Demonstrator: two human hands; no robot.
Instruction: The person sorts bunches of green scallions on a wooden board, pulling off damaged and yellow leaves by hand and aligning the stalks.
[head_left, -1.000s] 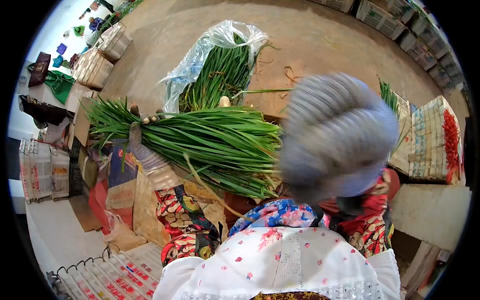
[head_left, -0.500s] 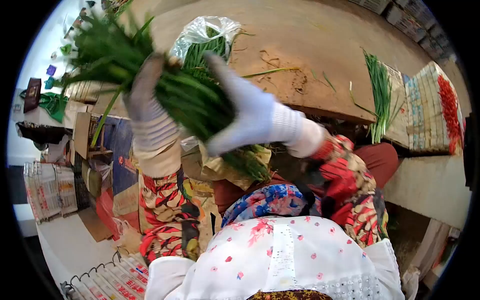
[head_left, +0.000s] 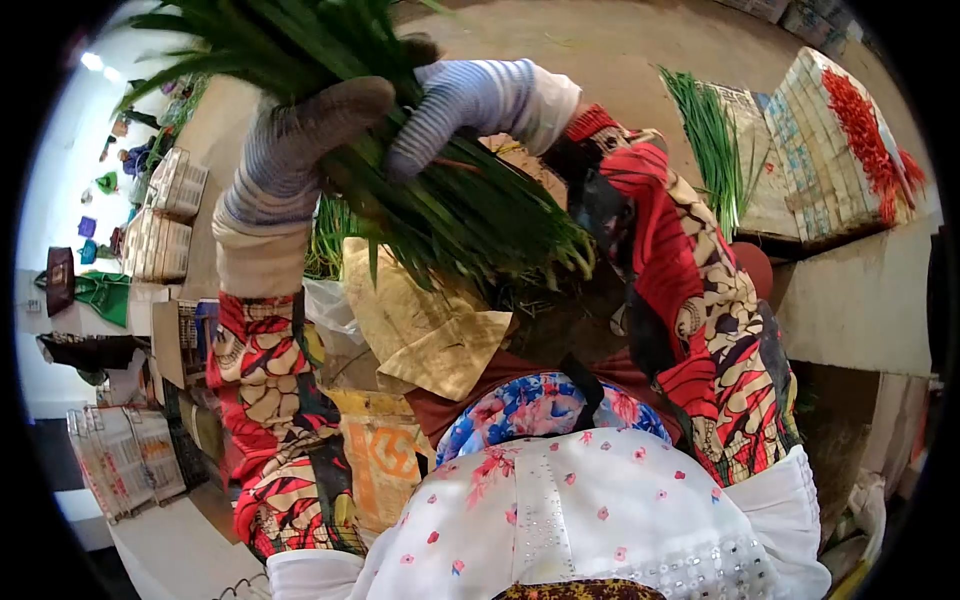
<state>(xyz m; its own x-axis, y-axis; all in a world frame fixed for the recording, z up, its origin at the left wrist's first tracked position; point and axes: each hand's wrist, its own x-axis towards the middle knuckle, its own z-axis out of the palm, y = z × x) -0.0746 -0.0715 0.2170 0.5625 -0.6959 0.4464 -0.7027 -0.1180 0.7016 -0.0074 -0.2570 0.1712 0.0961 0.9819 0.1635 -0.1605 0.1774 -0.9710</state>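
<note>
A thick bunch of green chives (head_left: 465, 205) is held up in front of me, slanting from upper left to lower right. My left hand (head_left: 320, 125), in a striped, grey-palmed glove, is wrapped round its upper left part. From the other side my right hand (head_left: 465, 105), gloved the same way, grips the bunch near its middle. The long leaves fan out past the left hand, and the stalk ends point down to the right. Under the bunch, more chives (head_left: 335, 235) show beside a tan cloth (head_left: 425, 320) near my lap.
At the right, a smaller bundle of green stalks (head_left: 705, 135) lies by a paper-covered block (head_left: 825, 150) hung with red strips (head_left: 860, 140). A pale ledge (head_left: 860, 295) runs along my right. Wrapped stacks (head_left: 125, 455) and a yellow printed sack (head_left: 380, 455) are on the left.
The bunch has moved up and away from my lap, with both hands on it. My right hand has turned from spread fingers over the bunch to gripping it. The view has shifted.
</note>
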